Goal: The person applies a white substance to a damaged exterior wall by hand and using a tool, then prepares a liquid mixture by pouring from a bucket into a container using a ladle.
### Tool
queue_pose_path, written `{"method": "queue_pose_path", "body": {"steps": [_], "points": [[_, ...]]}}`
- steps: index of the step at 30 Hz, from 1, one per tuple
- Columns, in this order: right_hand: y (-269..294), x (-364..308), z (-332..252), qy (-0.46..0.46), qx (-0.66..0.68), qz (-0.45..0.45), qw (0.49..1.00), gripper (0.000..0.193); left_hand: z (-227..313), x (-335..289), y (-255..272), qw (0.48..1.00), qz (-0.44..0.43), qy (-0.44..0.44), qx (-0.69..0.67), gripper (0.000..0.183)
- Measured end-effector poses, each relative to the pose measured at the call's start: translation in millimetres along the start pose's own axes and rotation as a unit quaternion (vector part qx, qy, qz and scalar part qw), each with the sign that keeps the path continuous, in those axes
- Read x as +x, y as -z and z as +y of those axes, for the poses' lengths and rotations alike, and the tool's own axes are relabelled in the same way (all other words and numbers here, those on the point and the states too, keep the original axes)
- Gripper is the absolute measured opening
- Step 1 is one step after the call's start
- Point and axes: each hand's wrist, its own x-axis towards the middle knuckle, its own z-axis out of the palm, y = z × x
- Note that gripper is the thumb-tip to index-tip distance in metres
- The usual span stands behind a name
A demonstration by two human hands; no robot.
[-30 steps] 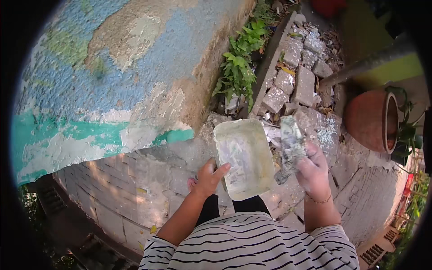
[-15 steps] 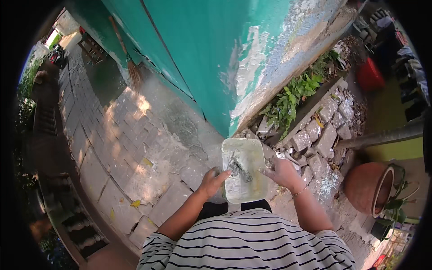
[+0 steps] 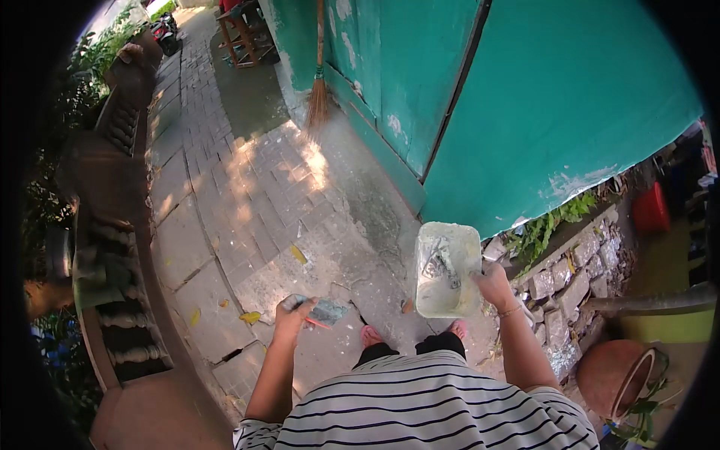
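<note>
My right hand [image 3: 495, 288] grips the right rim of a pale plastic tub [image 3: 469, 289], which hangs in front of me near the wall's base. Grey-white paste [image 3: 439, 262] smears the tub's inside, with a darker patch in the middle. Away to the left, my left hand [image 3: 291, 319] is closed on a flat, grey, smeared scraper [image 3: 330, 309] with a thin orange-red strip showing along it. The scraper points right, toward the tub, and stays apart from it. My fingers hide its grip end.
A green wall [image 3: 555, 112] rises ahead, its lower edge flaking. Against it leans a broom [image 3: 318, 105]. Loose bricks [image 3: 574, 289] and a clay pot [image 3: 611, 375] lie to the right. A balustrade [image 3: 127, 322] runs along the left of the paved path [image 3: 202, 225].
My left hand has left the tub and moved left, with the scraper now in sight. The tub has shifted right in my right hand. The view has swung leftward.
</note>
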Motion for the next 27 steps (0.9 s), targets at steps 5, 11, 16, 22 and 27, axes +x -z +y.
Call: {"method": "queue_pose_path", "body": {"steps": [5, 11, 16, 22, 27], "points": [[-16, 21, -21, -0.059, -0.065, -0.005, 0.996, 0.025, -55, 7, 105, 0.993, 0.066, -0.062, -0.074, 0.012], [-25, 75, -35, -0.08, -0.065, -0.036, 0.994, 0.028, -64, 57, 133, 0.994, 0.09, -0.006, -0.057, 0.012], [-48, 153, -62, -0.042, -0.026, -0.045, 0.998, 0.03, -54, 113, 163, 0.994, 0.103, -0.026, -0.011, 0.022], [-78, 255, -144, -0.021, 0.032, -0.064, 0.997, 0.027, -5, 167, 238, 0.983, 0.165, 0.016, -0.08, 0.029], [-87, 313, -163, 0.073, -0.053, -0.053, 0.995, 0.022, 22, 206, 256, 0.97, 0.202, 0.123, -0.049, 0.008]]}}
